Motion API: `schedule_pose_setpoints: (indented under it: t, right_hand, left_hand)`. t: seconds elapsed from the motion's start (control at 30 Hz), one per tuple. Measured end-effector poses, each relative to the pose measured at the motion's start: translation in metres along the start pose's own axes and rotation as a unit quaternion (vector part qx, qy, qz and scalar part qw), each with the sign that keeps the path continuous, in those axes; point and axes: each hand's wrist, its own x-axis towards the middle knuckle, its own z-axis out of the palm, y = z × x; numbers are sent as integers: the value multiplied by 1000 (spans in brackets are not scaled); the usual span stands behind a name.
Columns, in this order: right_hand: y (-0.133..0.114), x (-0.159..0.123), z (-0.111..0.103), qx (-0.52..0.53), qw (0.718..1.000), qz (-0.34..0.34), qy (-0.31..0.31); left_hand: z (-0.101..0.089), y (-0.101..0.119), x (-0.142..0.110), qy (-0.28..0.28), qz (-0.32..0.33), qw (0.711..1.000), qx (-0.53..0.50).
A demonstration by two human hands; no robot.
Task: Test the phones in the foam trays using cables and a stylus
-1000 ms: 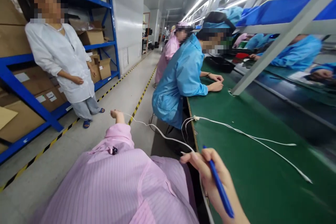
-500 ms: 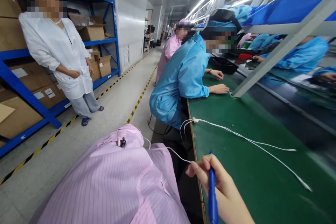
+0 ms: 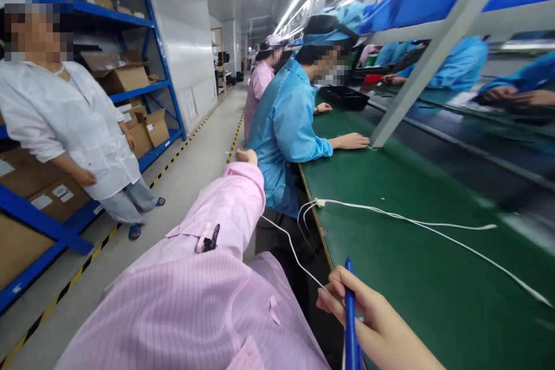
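Observation:
My right hand (image 3: pixel 364 312) is closed at the bench's near edge. Its thumb and fingertips pinch the end of a thin white cable (image 3: pixel 291 240), and a blue pen (image 3: pixel 349 318) passes between its fingers. From there the cable runs up and left until the pink sleeve covers it. My left hand (image 3: pixel 247 156), at the end of that stretched-out sleeve, looks closed; its fingers are mostly hidden, and so is anything in them. White cables (image 3: pixel 381 209) lie across the green bench top (image 3: pixel 390 277), with a pale piece of tape (image 3: pixel 319 203) around them at the edge.
A co-worker in blue (image 3: pixel 281 110) leans on the bench just ahead. A person in a white coat (image 3: pixel 93 121) stands at left by blue shelving (image 3: pixel 160 52) with cartons. A slanted grey post (image 3: pixel 416 84) rises from the bench near a black tray (image 3: pixel 344 97).
My left arm has swung up and forward, bringing the left hand into view. The right hand keeps its hold on cable and pen. The camera view has turned slightly right.

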Motion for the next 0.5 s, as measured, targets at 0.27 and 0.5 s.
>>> schedule_pose_setpoints:
  t: [0.27, 0.5]
  right_hand:
    - [-29, -32, -5, 33, 995, 8, 92]
    - [-5, -69, -66, -175, 871, 53, 456]
  left_hand:
    - [133, 107, 14, -180, 201, 955, 122]
    - [156, 96, -203, -436, 554, 698, 121]
